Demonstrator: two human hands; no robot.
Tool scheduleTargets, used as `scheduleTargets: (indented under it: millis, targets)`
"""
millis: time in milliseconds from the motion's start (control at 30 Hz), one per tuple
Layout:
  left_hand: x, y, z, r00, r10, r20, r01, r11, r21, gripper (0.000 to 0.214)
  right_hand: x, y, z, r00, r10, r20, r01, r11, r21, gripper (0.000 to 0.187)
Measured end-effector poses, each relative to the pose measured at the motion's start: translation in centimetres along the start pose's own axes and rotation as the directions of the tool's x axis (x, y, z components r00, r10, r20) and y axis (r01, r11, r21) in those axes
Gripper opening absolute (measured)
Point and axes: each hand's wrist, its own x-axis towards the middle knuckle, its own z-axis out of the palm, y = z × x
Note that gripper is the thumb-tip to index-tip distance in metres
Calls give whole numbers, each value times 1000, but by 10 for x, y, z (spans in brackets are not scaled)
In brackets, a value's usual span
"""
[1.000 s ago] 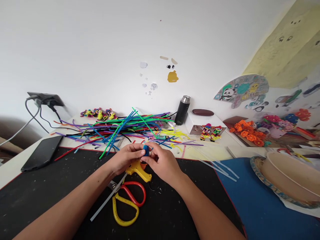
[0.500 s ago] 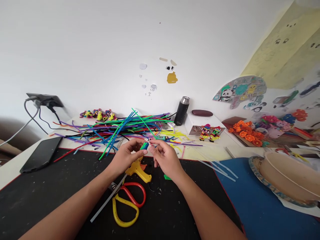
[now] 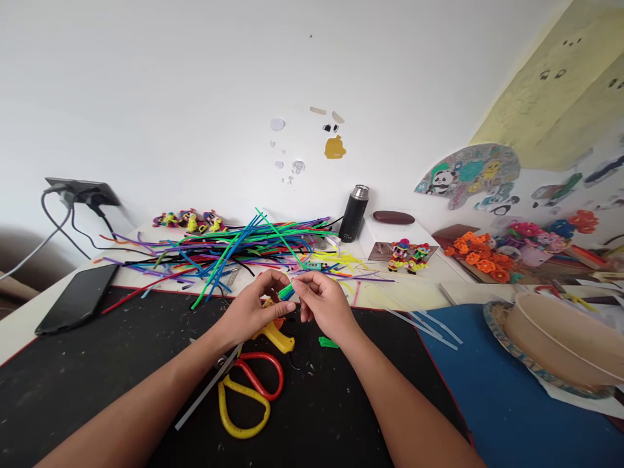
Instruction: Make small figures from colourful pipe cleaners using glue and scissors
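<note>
Close together over the black mat, my left hand [image 3: 257, 304] and my right hand [image 3: 324, 301] meet at a small green and blue pipe-cleaner piece [image 3: 286, 292]. The fingertips of my right hand pinch its right end. My left thumb and curled fingers close about its lower left side; their exact contact is partly hidden. Beneath my left hand lies a yellow glue gun [image 3: 277, 335], its front covered by the hand. Nearer to me are scissors [image 3: 244, 434] with one red and one yellow handle, beside a translucent glue stick [image 3: 205, 398]. A small green piece [image 3: 328, 342] rests below my right hand.
A heap of coloured pipe cleaners [image 3: 244, 244] spreads along the back. Behind stand a black flask [image 3: 355, 216] and a white box [image 3: 390, 234] with small figures beside it. A phone [image 3: 75, 300] lies left; a large bowl [image 3: 560, 338] and glue sticks [image 3: 429, 330] are right.
The green and blue piece has turned between my fingers, showing more green. My left thumb and index finger have parted somewhat. The view has shifted slightly.
</note>
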Motion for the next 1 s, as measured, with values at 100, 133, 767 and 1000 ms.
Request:
scheduleTargets:
  millis: [100,133,767,1000]
  targets:
    - [1,2,2,1000,21,11,-20,998,-64,34,1,-2,0,1000,7,9,-7,999,43,35]
    - [2,2,2,1000,23,9,-23,996,-87,34,1,-2,0,1000,10,14,-10,999,49,34]
    - [0,-6,7,987,-5,-164,-5,998,-61,37,0,-3,1,999,30,36,-30,999,18,37]
    - [-2,-1,10,987,23,-160,-20,1000,22,31,-1,-4,2,1000,25,2,-25,998,-50,33]
